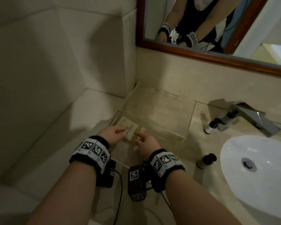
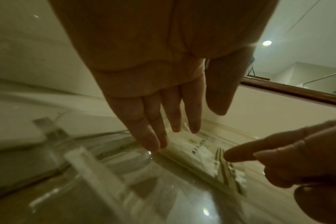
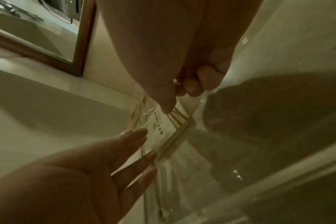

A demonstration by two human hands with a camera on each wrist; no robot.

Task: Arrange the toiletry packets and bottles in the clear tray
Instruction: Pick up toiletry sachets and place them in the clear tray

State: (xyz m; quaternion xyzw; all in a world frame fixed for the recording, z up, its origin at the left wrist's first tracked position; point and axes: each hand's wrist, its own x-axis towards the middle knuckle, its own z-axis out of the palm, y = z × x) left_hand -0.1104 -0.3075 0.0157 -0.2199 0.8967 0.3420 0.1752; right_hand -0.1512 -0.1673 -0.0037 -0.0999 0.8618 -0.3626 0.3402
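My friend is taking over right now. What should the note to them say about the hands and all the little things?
Left hand: open, straight fingers touching the left side of the packets.
Right hand: index finger stretched onto the packets' gold-striped end, other fingers curled, gripping nothing.
Packets lie in the clear tray, at its near left corner.
Done: packets are in.
Left: two dark bottles are outside the tray, one by the tap, one lying beside the sink. Put both in.
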